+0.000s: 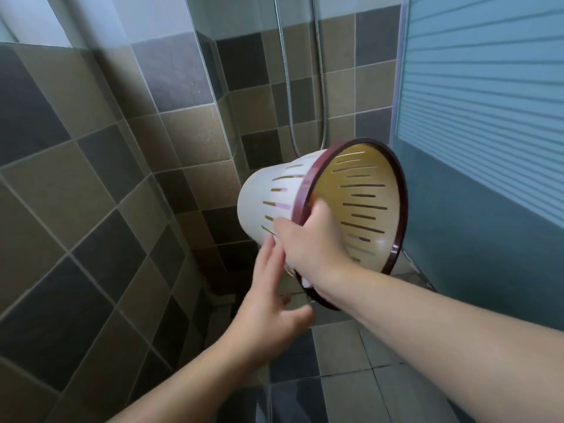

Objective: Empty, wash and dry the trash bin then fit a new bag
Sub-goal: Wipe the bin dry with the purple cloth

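Left hand [271, 303]: fingers straight, free | right hand [308, 239]: grips slotted white plastic trash bin [268, 193], maroon-rimmed | bin emptied; no bag fitted.

A home bathroom, at the shower: brown and grey wall tiles [183, 138] in a checker pattern, a metal shower hose [287, 71] hanging down the wall, a glass partition [210, 87], a tiled floor [345, 355].

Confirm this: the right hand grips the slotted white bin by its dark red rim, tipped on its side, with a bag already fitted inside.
Not quite. The head view shows the right hand gripping the tipped bin at its dark red rim, but the inside is bare: no bag is fitted.
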